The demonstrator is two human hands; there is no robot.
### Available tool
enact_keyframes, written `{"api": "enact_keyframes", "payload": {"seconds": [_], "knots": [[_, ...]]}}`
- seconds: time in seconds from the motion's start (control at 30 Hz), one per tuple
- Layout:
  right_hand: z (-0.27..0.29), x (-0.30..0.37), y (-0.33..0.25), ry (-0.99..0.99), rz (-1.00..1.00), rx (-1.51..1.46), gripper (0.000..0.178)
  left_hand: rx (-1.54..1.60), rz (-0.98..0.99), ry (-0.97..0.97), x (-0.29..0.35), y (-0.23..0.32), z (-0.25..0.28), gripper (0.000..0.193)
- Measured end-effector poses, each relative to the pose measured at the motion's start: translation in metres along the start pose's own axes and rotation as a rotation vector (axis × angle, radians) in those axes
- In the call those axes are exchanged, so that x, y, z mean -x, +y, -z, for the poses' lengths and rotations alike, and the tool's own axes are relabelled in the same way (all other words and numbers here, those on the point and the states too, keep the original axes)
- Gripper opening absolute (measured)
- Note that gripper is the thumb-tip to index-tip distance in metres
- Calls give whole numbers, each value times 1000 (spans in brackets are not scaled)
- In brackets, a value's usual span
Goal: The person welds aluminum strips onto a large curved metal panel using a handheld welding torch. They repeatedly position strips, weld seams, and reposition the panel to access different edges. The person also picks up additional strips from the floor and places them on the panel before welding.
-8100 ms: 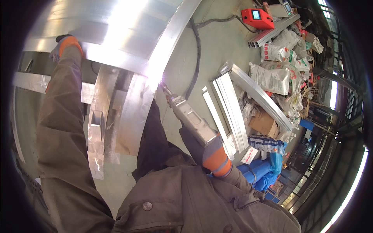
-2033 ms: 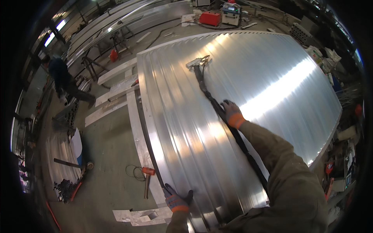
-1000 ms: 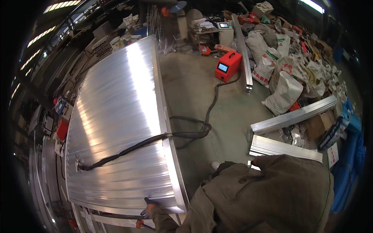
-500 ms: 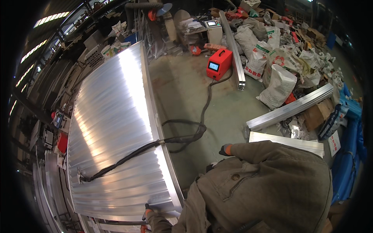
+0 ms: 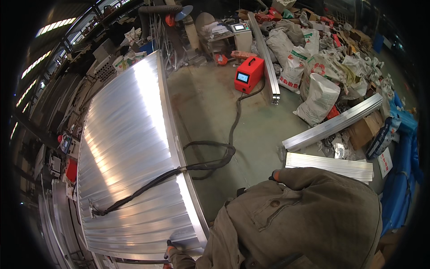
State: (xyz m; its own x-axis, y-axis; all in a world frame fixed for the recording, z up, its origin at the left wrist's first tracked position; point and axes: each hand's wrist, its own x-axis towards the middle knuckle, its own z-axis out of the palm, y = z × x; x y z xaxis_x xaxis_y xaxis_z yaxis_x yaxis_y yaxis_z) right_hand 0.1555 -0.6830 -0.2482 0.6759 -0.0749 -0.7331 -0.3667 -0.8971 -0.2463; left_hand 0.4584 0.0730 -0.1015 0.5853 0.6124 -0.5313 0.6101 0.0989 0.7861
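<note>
A large ribbed aluminium panel [image 5: 130, 148] lies flat at the left. A black cable [image 5: 148, 184] runs across it to a welding torch [image 5: 95, 210] resting near its left edge. My left hand [image 5: 170, 246], in a dark and orange glove, grips the panel's near corner at the bottom of the picture. Of my right hand [image 5: 273, 176] only an orange glove tip shows past my brown jacket sleeve, over the concrete floor and touching nothing I can see.
The cable loops over the floor [image 5: 210, 112] to a red welding machine [image 5: 248, 74]. Aluminium profiles [image 5: 331, 125] and a flat ribbed section [image 5: 329, 163] lie at the right. Filled white sacks [image 5: 318, 96] and clutter sit behind, blue material [image 5: 401, 152] at far right.
Over the last second the view has drifted a little; my left hand stays at the panel's near corner. Two seconds ago I faced the panel from another side, with my right hand on the cable.
</note>
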Motion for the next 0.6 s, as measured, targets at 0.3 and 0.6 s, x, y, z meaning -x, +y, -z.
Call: {"api": "enact_keyframes", "payload": {"seconds": [0.3,0.6], "knots": [[39,12,-45,123,-24,-246,51,-500,-340,333,57,-46,-11,85],[-19,0,5,79,285,129,32,-651,-674,537,128,-143,36,68]]}}
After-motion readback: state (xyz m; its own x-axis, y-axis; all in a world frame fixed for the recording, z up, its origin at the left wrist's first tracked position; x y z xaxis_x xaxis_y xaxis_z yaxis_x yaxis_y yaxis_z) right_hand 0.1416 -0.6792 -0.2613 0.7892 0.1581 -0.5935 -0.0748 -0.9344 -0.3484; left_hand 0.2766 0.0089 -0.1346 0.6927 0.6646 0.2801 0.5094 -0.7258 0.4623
